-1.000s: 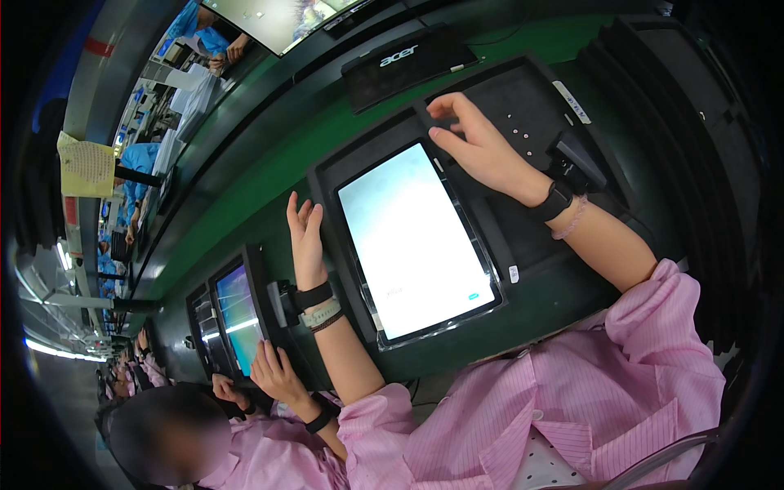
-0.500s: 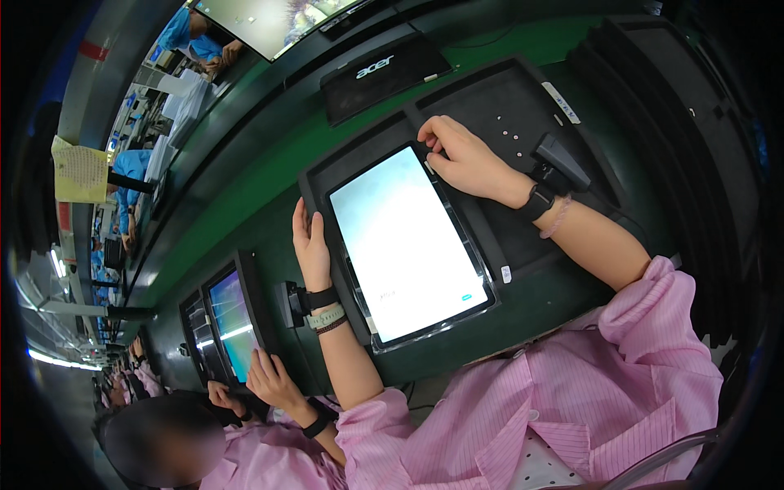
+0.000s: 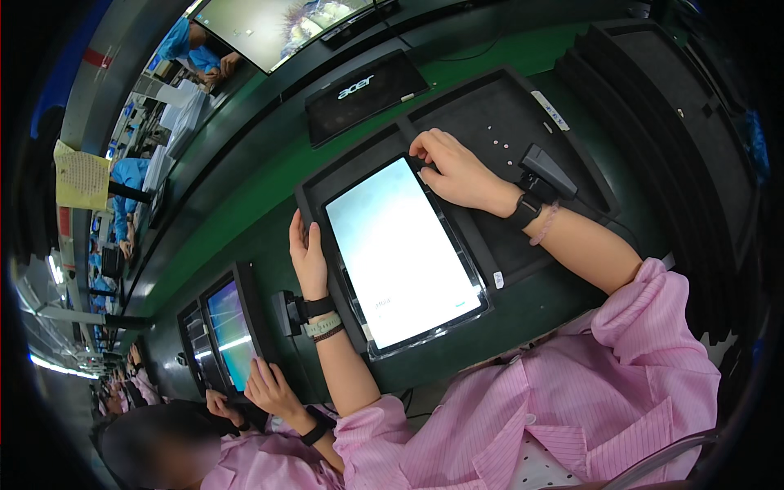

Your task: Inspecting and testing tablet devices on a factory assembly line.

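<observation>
A tablet (image 3: 400,253) with a bright, nearly white screen lies in front of me, its upper part over a black tray (image 3: 306,192) and its lower end past the tray's near edge. My left hand (image 3: 309,260) rests along the left side of the tablet and tray, fingers stretched and thumb apart. At the tablet's upper right corner is my right hand (image 3: 461,173), fingers curled and thumb at the side edge. It seems to grip that corner, though the fingertips are partly hidden. Each wrist wears a black strap with a black box-shaped device, the left device (image 3: 287,313) and the right device (image 3: 545,173).
Several small pale pieces (image 3: 505,147) lie in the tray's right compartment. Behind it lies a dark panel (image 3: 367,96), below a monitor (image 3: 278,33). Stacked black trays (image 3: 645,147) stand at the right. At left, a co-worker's hand (image 3: 273,390) touches another lit tablet (image 3: 230,331).
The whole view has shifted slightly. My right hand's curled fingers sit a little lower at the tablet's corner. My left hand stays along the side.
</observation>
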`<action>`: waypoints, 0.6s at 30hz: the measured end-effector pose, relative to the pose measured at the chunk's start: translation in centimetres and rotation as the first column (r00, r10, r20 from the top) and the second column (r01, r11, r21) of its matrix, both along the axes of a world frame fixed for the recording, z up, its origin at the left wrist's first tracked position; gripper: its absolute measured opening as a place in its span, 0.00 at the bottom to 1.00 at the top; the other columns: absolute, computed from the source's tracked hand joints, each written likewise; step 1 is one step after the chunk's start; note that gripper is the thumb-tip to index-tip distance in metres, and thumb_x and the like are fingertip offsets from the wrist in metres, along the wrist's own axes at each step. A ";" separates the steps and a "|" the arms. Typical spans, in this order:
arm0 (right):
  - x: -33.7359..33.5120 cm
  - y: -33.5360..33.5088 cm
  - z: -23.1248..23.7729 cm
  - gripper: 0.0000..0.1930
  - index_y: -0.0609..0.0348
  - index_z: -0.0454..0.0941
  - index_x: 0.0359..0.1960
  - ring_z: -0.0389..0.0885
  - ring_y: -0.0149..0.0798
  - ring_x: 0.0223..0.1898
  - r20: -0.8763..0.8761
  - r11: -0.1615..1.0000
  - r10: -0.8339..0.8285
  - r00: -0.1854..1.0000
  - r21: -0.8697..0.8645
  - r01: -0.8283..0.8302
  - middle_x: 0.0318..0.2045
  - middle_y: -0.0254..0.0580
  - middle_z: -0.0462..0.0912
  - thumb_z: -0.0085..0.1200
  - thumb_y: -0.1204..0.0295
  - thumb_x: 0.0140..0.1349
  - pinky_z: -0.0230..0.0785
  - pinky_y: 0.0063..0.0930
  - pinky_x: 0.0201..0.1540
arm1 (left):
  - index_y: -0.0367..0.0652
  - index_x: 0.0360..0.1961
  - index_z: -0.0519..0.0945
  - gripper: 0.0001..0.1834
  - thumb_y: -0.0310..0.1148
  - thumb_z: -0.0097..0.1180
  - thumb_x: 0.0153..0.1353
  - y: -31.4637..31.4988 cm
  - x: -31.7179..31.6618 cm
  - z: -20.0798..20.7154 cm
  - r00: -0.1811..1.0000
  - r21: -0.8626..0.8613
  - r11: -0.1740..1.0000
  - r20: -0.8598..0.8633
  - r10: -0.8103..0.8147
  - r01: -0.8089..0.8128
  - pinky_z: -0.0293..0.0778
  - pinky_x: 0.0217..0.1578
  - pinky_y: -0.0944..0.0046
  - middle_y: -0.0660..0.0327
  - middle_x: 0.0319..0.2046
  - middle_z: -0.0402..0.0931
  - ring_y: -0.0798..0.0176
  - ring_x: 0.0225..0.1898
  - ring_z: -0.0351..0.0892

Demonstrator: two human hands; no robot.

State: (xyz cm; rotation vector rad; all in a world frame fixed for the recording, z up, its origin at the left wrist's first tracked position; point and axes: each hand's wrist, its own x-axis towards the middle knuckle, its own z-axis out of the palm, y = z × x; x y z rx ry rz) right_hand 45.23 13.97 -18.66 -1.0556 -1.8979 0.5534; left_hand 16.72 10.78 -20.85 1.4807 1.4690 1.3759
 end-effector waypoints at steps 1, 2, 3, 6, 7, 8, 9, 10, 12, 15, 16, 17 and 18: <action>0.0 0.0 0.0 0.10 0.64 0.66 0.37 0.70 0.41 0.39 0.003 1.000 -0.002 1.000 0.011 0.002 0.35 0.45 0.68 0.44 0.80 0.50 0.65 0.30 0.44 | 0.34 0.59 0.60 0.24 0.29 0.45 0.63 0.0 0.0 0.0 1.000 0.003 1.000 0.006 0.004 -0.004 0.62 0.53 0.67 0.53 0.54 0.67 0.64 0.53 0.68; 0.0 0.0 -0.1 0.11 0.64 0.66 0.37 0.70 0.41 0.39 0.006 1.000 -0.004 1.000 0.021 0.004 0.35 0.45 0.68 0.44 0.80 0.50 0.65 0.30 0.44 | 0.34 0.59 0.60 0.24 0.28 0.45 0.63 0.0 0.0 0.0 1.000 0.006 1.000 0.012 0.009 -0.009 0.62 0.53 0.67 0.53 0.54 0.67 0.64 0.53 0.68; -0.1 0.1 -0.1 0.11 0.64 0.66 0.37 0.70 0.41 0.39 0.005 1.000 -0.001 1.000 0.020 0.001 0.35 0.45 0.68 0.44 0.80 0.50 0.65 0.30 0.44 | 0.34 0.59 0.60 0.24 0.28 0.45 0.63 0.0 0.0 0.0 1.000 0.005 1.000 0.011 0.012 -0.013 0.62 0.53 0.67 0.53 0.54 0.67 0.64 0.53 0.68; -0.1 0.1 -0.3 0.11 0.64 0.66 0.37 0.69 0.41 0.39 0.012 0.999 0.003 1.000 0.042 -0.004 0.35 0.45 0.68 0.45 0.81 0.50 0.64 0.30 0.43 | 0.34 0.59 0.61 0.24 0.28 0.46 0.63 0.1 0.2 0.0 1.000 0.002 1.000 0.019 0.010 -0.010 0.63 0.52 0.68 0.53 0.53 0.68 0.64 0.51 0.69; -0.1 0.0 -0.2 0.11 0.64 0.66 0.37 0.69 0.42 0.39 0.026 0.999 -0.003 1.000 0.048 0.002 0.34 0.45 0.68 0.45 0.81 0.50 0.64 0.30 0.43 | 0.34 0.59 0.61 0.24 0.28 0.46 0.63 0.2 0.1 0.0 1.000 0.013 1.000 0.011 0.014 -0.014 0.63 0.52 0.68 0.54 0.53 0.68 0.65 0.51 0.69; -0.1 0.0 -0.1 0.11 0.63 0.66 0.37 0.69 0.42 0.39 0.039 0.999 -0.009 0.999 0.054 0.007 0.34 0.45 0.69 0.45 0.81 0.50 0.64 0.30 0.43 | 0.33 0.59 0.61 0.23 0.27 0.46 0.63 0.1 0.0 0.0 1.000 -0.001 1.000 0.013 0.011 -0.011 0.63 0.52 0.68 0.54 0.53 0.68 0.65 0.51 0.69; -0.2 -0.1 0.0 0.11 0.63 0.66 0.37 0.69 0.42 0.39 0.033 0.998 0.003 0.999 0.056 -0.005 0.34 0.45 0.69 0.45 0.81 0.50 0.64 0.30 0.43 | 0.33 0.59 0.61 0.23 0.27 0.45 0.63 0.1 0.0 0.0 1.000 -0.003 1.000 0.023 0.013 -0.013 0.63 0.52 0.68 0.54 0.52 0.68 0.64 0.51 0.69; -0.2 -0.1 0.0 0.11 0.64 0.67 0.37 0.68 0.45 0.39 0.023 0.998 0.007 1.000 0.060 -0.008 0.34 0.47 0.69 0.44 0.81 0.49 0.63 0.34 0.44 | 0.33 0.58 0.61 0.23 0.27 0.45 0.63 0.1 0.0 0.0 1.000 0.001 1.000 0.026 0.010 -0.010 0.63 0.52 0.68 0.54 0.52 0.68 0.64 0.51 0.69; -0.1 -0.2 0.0 0.12 0.64 0.67 0.36 0.68 0.49 0.40 0.024 0.998 0.013 1.000 0.066 -0.014 0.34 0.48 0.70 0.43 0.80 0.47 0.62 0.37 0.44 | 0.33 0.58 0.61 0.22 0.26 0.45 0.63 0.0 0.2 0.0 1.000 0.010 1.000 0.016 0.007 -0.007 0.63 0.52 0.68 0.54 0.52 0.68 0.64 0.51 0.69; -0.2 -0.3 0.2 0.12 0.64 0.67 0.36 0.68 0.49 0.41 0.044 0.998 -0.004 0.999 0.067 0.001 0.34 0.48 0.70 0.43 0.80 0.47 0.62 0.37 0.44 | 0.33 0.58 0.62 0.22 0.26 0.45 0.62 0.0 0.3 0.0 1.000 0.011 1.000 0.026 0.015 -0.015 0.64 0.52 0.68 0.54 0.52 0.69 0.64 0.51 0.69; -0.1 -0.4 0.2 0.11 0.65 0.67 0.36 0.68 0.49 0.40 0.046 0.999 -0.001 0.999 0.048 -0.001 0.34 0.48 0.70 0.44 0.80 0.47 0.62 0.37 0.44 | 0.33 0.58 0.62 0.22 0.26 0.45 0.62 -0.1 0.5 0.2 1.000 0.009 1.000 0.011 0.015 -0.016 0.64 0.52 0.68 0.54 0.52 0.69 0.64 0.51 0.69; -0.1 -0.3 0.2 0.11 0.65 0.67 0.36 0.68 0.49 0.40 0.043 0.999 0.004 0.999 0.048 -0.006 0.34 0.48 0.70 0.44 0.80 0.47 0.62 0.37 0.44 | 0.33 0.58 0.62 0.22 0.26 0.45 0.62 -0.1 0.7 0.3 1.000 -0.003 1.000 0.021 0.020 -0.020 0.64 0.51 0.68 0.54 0.52 0.69 0.64 0.51 0.69; -0.1 -0.3 0.1 0.12 0.65 0.67 0.36 0.68 0.49 0.40 0.041 0.999 0.002 0.999 0.052 -0.004 0.34 0.48 0.69 0.44 0.80 0.48 0.62 0.37 0.44 | 0.33 0.58 0.62 0.22 0.27 0.45 0.62 0.0 0.6 0.3 1.000 -0.003 1.000 0.019 0.022 -0.022 0.64 0.51 0.68 0.54 0.52 0.69 0.64 0.51 0.69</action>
